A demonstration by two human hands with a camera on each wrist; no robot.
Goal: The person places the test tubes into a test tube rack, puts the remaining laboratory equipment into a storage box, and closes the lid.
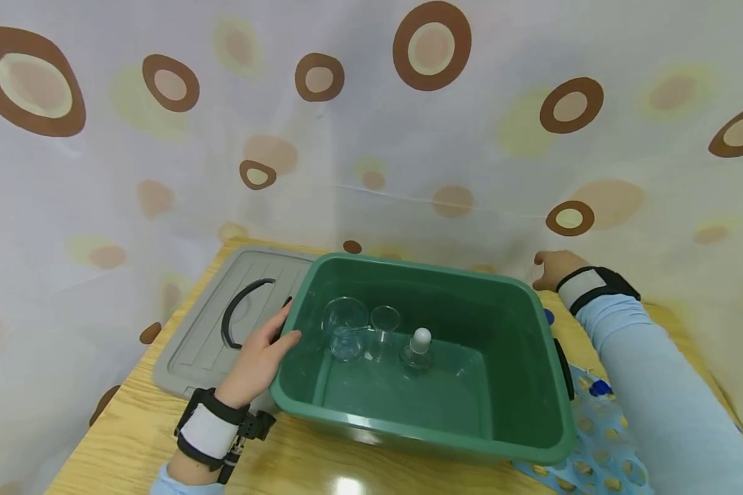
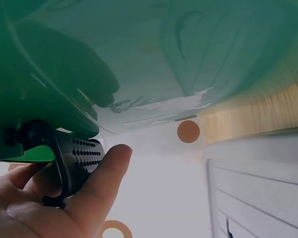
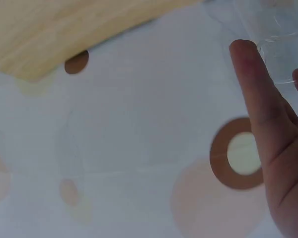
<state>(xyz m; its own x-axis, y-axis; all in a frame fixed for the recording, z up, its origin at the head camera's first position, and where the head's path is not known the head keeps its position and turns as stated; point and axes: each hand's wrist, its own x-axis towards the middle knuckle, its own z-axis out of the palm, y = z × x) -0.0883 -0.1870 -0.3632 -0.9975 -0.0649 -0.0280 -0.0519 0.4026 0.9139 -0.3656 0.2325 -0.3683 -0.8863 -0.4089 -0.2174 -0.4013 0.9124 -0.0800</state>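
My left hand grips the left end of a green plastic bin. Its thumb lies over the rim, and its fingers curl round the black handle. Inside the bin are a clear glass beaker, a slender clear glass vessel and a spirit lamp with a white cap. My right hand is beyond the bin's back right corner. In the right wrist view its fingers are at the rim of a clear glass vessel, which the head view hides.
A grey lid with a black handle lies on the wooden table, left of the bin. To the right, a light blue mat with holes lies partly under my sleeve, with small dark blue things on and near it. A patterned curtain hangs behind.
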